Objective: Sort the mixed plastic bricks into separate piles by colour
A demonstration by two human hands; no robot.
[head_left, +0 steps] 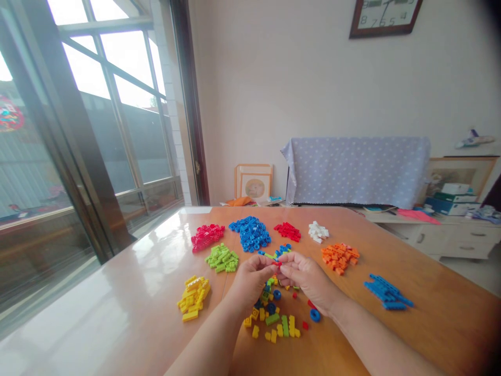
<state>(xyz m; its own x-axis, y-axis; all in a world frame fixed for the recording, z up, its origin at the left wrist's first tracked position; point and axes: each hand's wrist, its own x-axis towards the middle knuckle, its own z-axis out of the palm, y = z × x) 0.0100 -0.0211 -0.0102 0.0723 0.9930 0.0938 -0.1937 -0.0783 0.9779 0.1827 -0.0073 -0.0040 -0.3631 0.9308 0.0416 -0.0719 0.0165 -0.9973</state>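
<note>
Both my hands meet over the middle of the table, fingertips pinched together around a small red toy brick point(277, 264). My left hand point(253, 274) grips it from the left, and my right hand point(303, 274) from the right; the fingers cover much of it. Just beyond the fingertips lie some joined blue and green bricks point(282, 250). Beneath and in front of my hands are scattered mixed bricks: a green brick point(273, 319), a yellow brick point(291, 326), and blue rings such as the blue wheel point(315, 315) beside my right wrist.
Sorted piles surround my hands on the wooden table point(148, 292): yellow bricks point(194, 297), light green bricks point(222, 258), pink bricks point(207, 236), blue pieces point(251, 233), red bricks point(287, 231), white bricks point(318, 232), orange bricks point(340, 258) and long blue bricks point(386, 292).
</note>
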